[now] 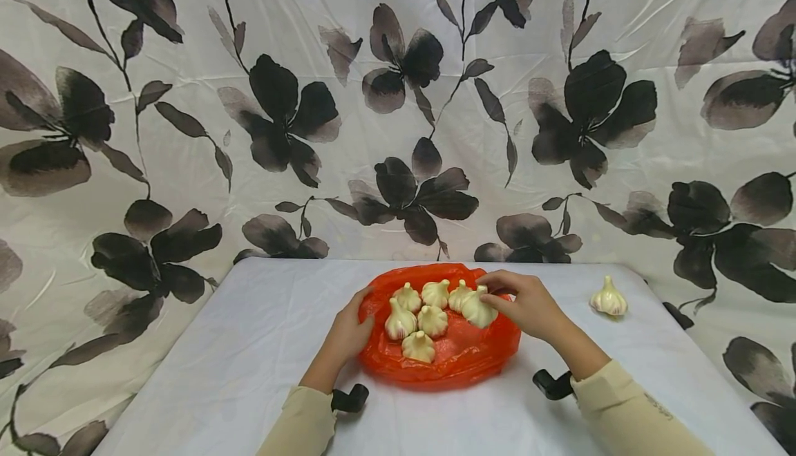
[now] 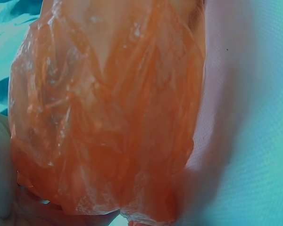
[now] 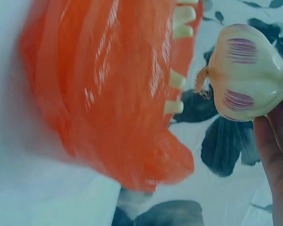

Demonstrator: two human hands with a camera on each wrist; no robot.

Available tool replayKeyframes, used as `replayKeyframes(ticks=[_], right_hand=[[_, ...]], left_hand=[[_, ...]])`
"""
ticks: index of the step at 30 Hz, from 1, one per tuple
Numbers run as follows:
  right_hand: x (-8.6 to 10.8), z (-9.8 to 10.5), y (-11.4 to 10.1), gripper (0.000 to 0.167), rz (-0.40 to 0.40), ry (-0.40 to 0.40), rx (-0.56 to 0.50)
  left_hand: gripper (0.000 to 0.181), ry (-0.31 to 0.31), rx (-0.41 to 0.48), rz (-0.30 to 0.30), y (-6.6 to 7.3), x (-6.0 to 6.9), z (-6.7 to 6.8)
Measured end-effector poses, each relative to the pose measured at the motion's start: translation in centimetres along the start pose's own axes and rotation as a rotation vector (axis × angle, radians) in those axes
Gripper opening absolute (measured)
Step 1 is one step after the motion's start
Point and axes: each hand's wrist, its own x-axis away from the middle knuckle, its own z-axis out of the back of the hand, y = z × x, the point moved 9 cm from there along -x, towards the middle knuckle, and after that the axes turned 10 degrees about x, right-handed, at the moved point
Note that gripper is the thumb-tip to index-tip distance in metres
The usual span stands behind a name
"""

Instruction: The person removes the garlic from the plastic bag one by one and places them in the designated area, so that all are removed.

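Observation:
A red plastic bag (image 1: 457,373) lies wide-mouthed on the table, with several garlic bulbs (image 1: 433,321) inside. At its left rim my left hand (image 1: 347,331) grips the plastic; the left wrist view is mostly filled by the bag's crinkled side (image 2: 108,117), and part of the hand shows at the lower left. My right hand (image 1: 525,304) pinches one garlic bulb (image 1: 479,308) by its stem over the bag's right side. In the right wrist view that bulb (image 3: 250,73), with purple streaks and root tuft, hangs clear of the bag.
One more garlic bulb (image 1: 609,298) sits apart on the right side of the white-covered table (image 1: 249,345). Behind the table hangs a floral curtain (image 1: 348,145). Each wrist carries a black camera mount (image 1: 351,399).

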Motion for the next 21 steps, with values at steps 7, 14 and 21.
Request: replayKeyframes(ticks=[7,14,21], right_hand=[[0.4,1.6,1.6,0.027,-0.060,0.038,0.026],[0.8,3.4,3.1,0.026,-0.074,0.105,0.067],[1.2,4.9,5.0,0.026,-0.135,0.143,0.095]], left_hand=[[0.056,0.005,0.009,-0.004,0.1,0.1,0.2],[0.056,0.003,0.010,0.005,0.1,0.0,0.2],[0.056,0.005,0.012,-0.012,0.3,-0.1,0.3]])
